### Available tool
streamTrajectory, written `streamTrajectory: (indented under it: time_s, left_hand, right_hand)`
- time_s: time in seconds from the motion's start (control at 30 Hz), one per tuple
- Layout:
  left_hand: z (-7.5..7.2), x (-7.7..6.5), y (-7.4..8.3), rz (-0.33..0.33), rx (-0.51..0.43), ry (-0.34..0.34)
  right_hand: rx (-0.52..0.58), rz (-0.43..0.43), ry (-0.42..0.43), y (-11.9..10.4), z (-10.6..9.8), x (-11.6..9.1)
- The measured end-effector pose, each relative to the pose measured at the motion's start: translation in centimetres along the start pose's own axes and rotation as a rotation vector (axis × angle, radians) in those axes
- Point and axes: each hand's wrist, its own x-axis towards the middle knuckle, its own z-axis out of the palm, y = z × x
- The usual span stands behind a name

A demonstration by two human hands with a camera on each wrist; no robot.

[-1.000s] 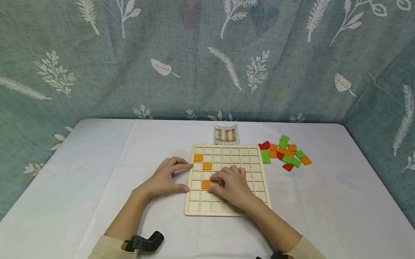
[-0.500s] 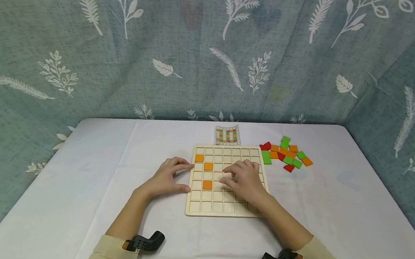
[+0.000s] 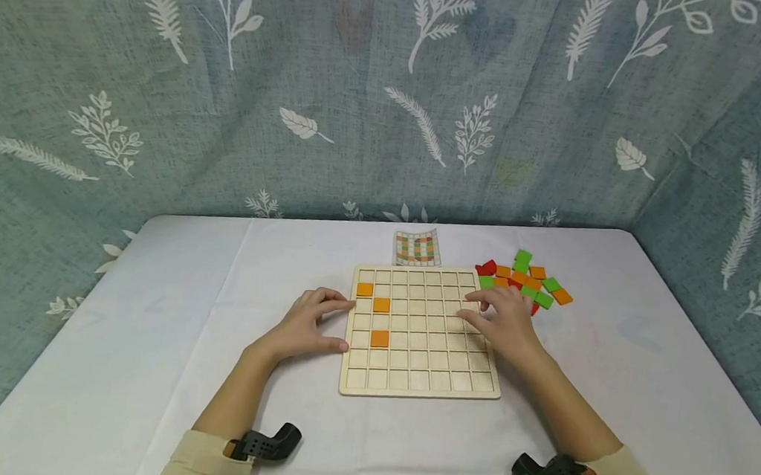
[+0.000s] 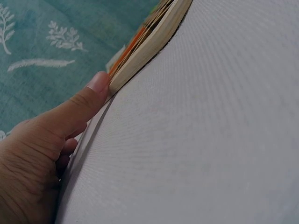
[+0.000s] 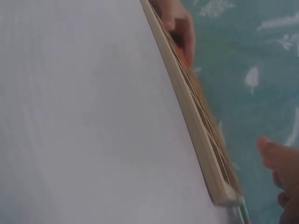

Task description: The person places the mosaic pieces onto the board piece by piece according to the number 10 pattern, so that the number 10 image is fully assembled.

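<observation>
A light wooden grid board (image 3: 425, 353) lies flat on the white cloth. Three orange square tiles sit in its left cells: one tile (image 3: 364, 289) by the left rim, another (image 3: 381, 305) one column in, the third (image 3: 379, 338) lower down. My left hand (image 3: 302, 327) touches the board's left edge with index finger and thumb spread apart; the left wrist view shows the thumb (image 4: 98, 83) against the board corner. Over the board's right edge hovers my right hand (image 3: 510, 328), thumb and index apart, nothing between them. It partly covers the pile of loose tiles (image 3: 523, 258).
Green, orange and red pieces make up that pile, right of the board's upper corner. A pattern card (image 3: 418, 248) with a coloured grid lies behind the board. A leaf-patterned curtain (image 3: 332, 167) rises beyond the table's back edge.
My right hand has left the lower orange tile and moved right across the board to its right edge, near the pile. The left hand stays on the board's left edge.
</observation>
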Motion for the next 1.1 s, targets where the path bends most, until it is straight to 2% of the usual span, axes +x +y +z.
streamTrajectory:
  time_s: [0.23, 0.57, 0.9, 1.1]
  left_hand:
    - [0.0, -0.1, 0.0, -0.007, 0.017, 0.007]
    - [-0.1, -0.1, 0.2, -0.007, 0.005, 0.003]
    - [-0.4, 0.0, 0.4, -0.007, 0.002, 0.006]
    - [-0.2, -0.1, 0.2, -0.003, 0.004, 0.005]
  right_hand:
    - [-0.031, 0.079, -0.026, 2.5, -1.2, 0.5]
    - [-0.106, 0.199, -0.173, 5.2, -1.8, 1.8]
    - [-0.084, 0.21, -0.258, 5.9, -2.5, 2.3]
    - [-0.081, 0.122, -0.297, 6.3, -2.7, 1.3]
